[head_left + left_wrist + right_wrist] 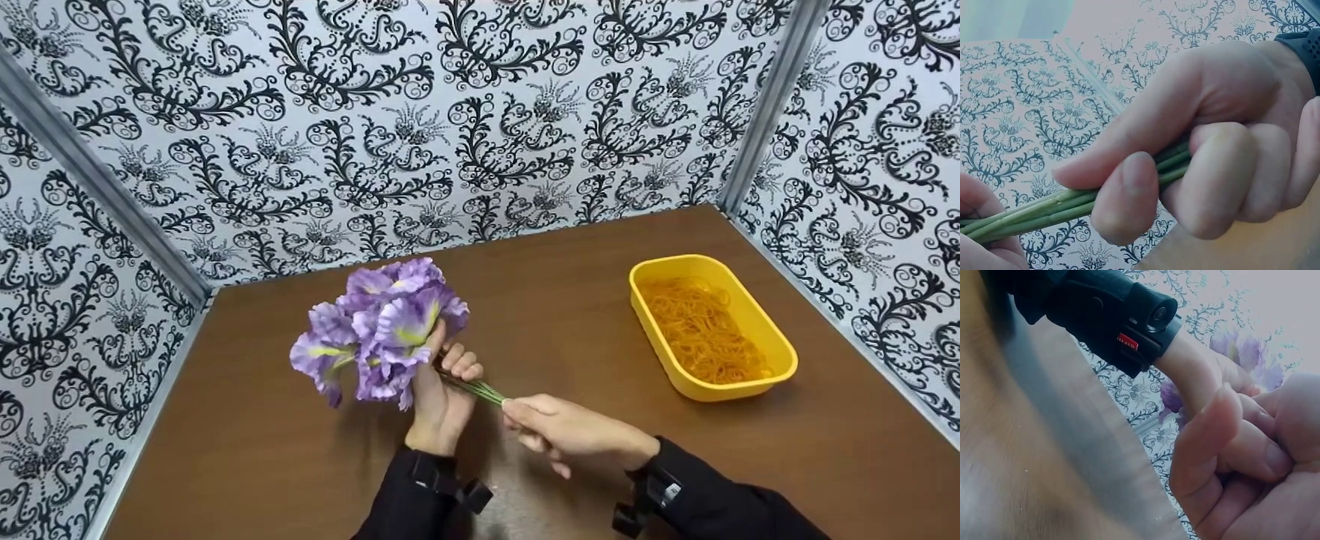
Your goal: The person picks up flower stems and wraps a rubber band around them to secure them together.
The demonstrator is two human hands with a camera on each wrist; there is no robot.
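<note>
A bunch of purple artificial flowers (390, 322) with yellow-marked petals leans to the left above the table. My left hand (442, 397) grips its green stems (484, 390) just below the blooms, thumb up against the petals. Lower down, my right hand (574, 431) holds the stems between thumb and curled fingers. The left wrist view shows the right hand (1224, 129) around the stems (1033, 216), with part of the left hand (982, 225) at the left edge. Seen from the right wrist, the right hand (1252, 461) hides the stems, and blooms (1247, 354) show behind.
To the right on the brown table (555, 315) stands a yellow tub (784, 364) holding many thin orange rubber bands (701, 330). Patterned black-and-white panels (420, 142) enclose the back and sides of the table, joined by grey metal posts (772, 105).
</note>
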